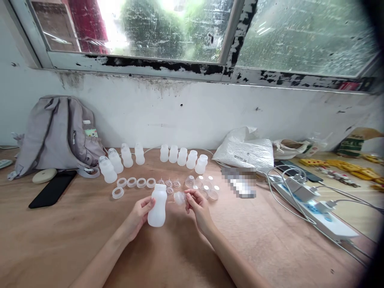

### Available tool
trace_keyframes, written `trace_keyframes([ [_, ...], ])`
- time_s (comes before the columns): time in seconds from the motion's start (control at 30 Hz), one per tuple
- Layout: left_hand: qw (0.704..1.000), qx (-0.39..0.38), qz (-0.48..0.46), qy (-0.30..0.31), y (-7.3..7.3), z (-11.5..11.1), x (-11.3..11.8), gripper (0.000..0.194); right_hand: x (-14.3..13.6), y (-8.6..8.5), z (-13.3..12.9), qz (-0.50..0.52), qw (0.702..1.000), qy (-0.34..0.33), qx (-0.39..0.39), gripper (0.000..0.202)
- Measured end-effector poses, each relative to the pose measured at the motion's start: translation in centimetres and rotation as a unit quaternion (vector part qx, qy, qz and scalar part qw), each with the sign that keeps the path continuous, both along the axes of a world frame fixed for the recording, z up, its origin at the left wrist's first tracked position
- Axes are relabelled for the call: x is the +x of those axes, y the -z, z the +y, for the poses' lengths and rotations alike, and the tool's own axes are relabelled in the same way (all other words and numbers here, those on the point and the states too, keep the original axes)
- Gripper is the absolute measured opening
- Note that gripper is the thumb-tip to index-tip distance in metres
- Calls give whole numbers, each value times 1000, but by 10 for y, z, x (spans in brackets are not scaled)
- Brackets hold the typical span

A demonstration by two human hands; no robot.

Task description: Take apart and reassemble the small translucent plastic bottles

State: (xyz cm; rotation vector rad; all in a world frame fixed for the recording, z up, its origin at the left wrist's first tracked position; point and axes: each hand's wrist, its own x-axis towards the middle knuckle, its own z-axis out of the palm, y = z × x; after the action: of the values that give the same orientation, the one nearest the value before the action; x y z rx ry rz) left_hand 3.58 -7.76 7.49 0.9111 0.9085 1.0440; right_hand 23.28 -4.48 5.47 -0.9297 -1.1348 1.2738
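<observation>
My left hand (141,216) is closed around a frosted white baby bottle (157,208), upright and open at its neck. Beside it my right hand (198,206) pinches a clear bottle top (179,197), which looks like a nipple in its collar ring, tilted just right of the bottle. Behind my hands lie several translucent collar rings (141,183), a few clear nipples (177,183) and several clear dome caps (213,195). Farther back, capped bottles (127,156) stand at the left. A row of open bottles (182,157) stands right of them.
A grey backpack (57,132) and a black phone (52,190) are at the left. Toward the right sit a white plastic bag (244,150), a blurred-out item (239,183) and a power strip (327,224) with trailing cables. Yellow pieces (354,168) lie at far right, below the window.
</observation>
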Motion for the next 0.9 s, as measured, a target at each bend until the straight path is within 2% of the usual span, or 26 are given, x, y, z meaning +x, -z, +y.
trace_keyframes([
  [0.07, 995, 59, 31, -67, -4, 8, -3, 45, -3, 5, 0, -39, 999, -11, 0, 19],
  [0.17, 973, 140, 76, -167, -9, 29, -5, 51, -7, 12, 0, -95, 995, -16, 10, 21],
  [0.27, 945, 204, 132, -219, -9, 65, -7, 52, -8, 14, -1, -167, 984, -7, 55, 19],
  [0.33, 926, 237, 178, -234, -5, 95, -9, 53, -8, 13, -3, -233, 966, -2, 108, 15],
  [0.4, 901, 230, 259, -260, 1, 125, -11, 53, -8, 11, -6, -297, 941, -9, 161, 13],
  [0.53, 882, 209, 319, -278, 15, 170, -15, 51, -8, 10, -10, -379, 897, -37, 226, 10],
  [0.77, 837, 186, 415, -303, 33, 206, -14, 49, -7, 12, -9, -467, 851, -62, 233, 15],
  [0.9, 819, 178, 447, -312, 36, 223, -11, 45, -6, 13, -8, -488, 839, -58, 234, 16],
])
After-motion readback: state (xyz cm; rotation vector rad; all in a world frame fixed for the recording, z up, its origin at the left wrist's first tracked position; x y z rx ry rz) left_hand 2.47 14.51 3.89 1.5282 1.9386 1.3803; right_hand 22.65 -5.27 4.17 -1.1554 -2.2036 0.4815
